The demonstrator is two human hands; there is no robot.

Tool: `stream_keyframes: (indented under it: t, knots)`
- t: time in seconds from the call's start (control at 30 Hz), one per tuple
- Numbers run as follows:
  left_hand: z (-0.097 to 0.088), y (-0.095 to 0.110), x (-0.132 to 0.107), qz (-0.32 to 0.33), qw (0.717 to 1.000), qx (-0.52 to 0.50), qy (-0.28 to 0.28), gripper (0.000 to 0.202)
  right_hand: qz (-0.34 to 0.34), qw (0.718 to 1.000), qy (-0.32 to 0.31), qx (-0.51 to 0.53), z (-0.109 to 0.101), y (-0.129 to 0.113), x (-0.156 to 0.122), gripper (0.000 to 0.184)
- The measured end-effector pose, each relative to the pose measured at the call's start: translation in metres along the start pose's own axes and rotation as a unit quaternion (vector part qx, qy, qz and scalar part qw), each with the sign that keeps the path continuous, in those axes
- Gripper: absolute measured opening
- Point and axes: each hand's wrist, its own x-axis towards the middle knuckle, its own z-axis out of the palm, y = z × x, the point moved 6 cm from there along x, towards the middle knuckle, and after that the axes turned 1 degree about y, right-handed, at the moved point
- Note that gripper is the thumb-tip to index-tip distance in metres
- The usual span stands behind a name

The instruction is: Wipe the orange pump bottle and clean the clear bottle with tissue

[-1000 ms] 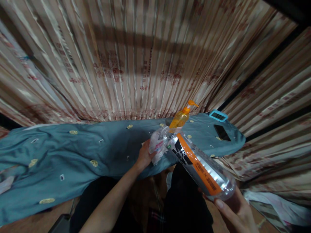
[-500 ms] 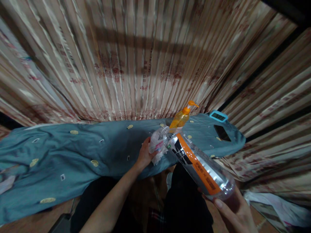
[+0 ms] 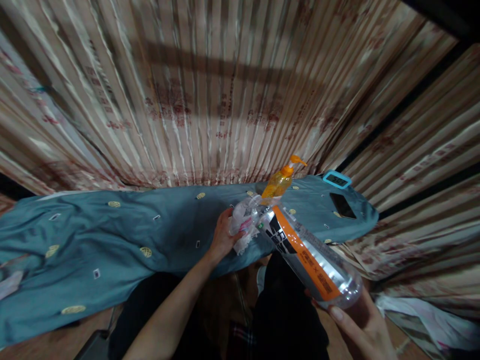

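Observation:
My right hand [image 3: 362, 325] is closed around the base of a large clear plastic bottle [image 3: 307, 255] with an orange, black and silver label. The bottle tilts, its neck pointing up and left. My left hand [image 3: 223, 235] grips a small clear plastic bottle [image 3: 243, 216] with pink print, close to the large bottle's neck. Whether the two mouths touch, I cannot make out. Under the small bottle hangs a piece of white lacy material [image 3: 245, 245]. Just behind both stands a pump bottle [image 3: 278, 184] of yellow-orange liquid with an orange pump head.
A teal patterned cloth [image 3: 176, 220] covers the long surface before me. A blue-framed digital clock [image 3: 336, 179] and a dark phone [image 3: 342, 205] lie at its right end. Pleated curtains [image 3: 210, 100] hang behind and to the right. A white bag [image 3: 431, 320] is at lower right.
Almost nothing differs. Both hands keep their holds, and the large bottle stays tilted toward the small one.

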Motion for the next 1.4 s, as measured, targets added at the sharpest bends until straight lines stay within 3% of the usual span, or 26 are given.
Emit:
stream_keyframes:
  t: [0.17, 0.47, 0.9, 1.03, 1.13, 1.4]
  knots:
    - [0.0, 0.004, -0.001, 0.001, 0.999, 0.051, -0.017, 0.068, 0.01, 1.0, 0.001, 0.003, 0.001, 0.001, -0.002, 0.078]
    - [0.002, 0.002, -0.001, 0.007, 0.997, 0.067, -0.028, 0.067, -0.007, 1.0, -0.011, -0.006, -0.002, 0.003, 0.001, 0.076]
    - [0.002, 0.002, -0.001, -0.004, 0.998, 0.063, -0.027, 0.066, 0.007, 1.0, 0.009, -0.025, 0.002, -0.003, -0.003, 0.089]
    - [0.001, 0.001, -0.001, -0.013, 0.998, 0.058, -0.027, 0.065, -0.017, 0.999, -0.02, -0.025, -0.006, 0.003, 0.003, 0.078]
    - [0.001, 0.001, -0.001, -0.018, 0.998, 0.056, -0.024, 0.062, -0.023, 0.997, -0.063, -0.026, -0.012, 0.01, 0.008, 0.082]
    - [0.002, 0.003, -0.002, -0.03, 0.999, 0.035, -0.03, 0.06, -0.016, 0.998, -0.067, -0.013, -0.022, 0.021, 0.013, 0.083]
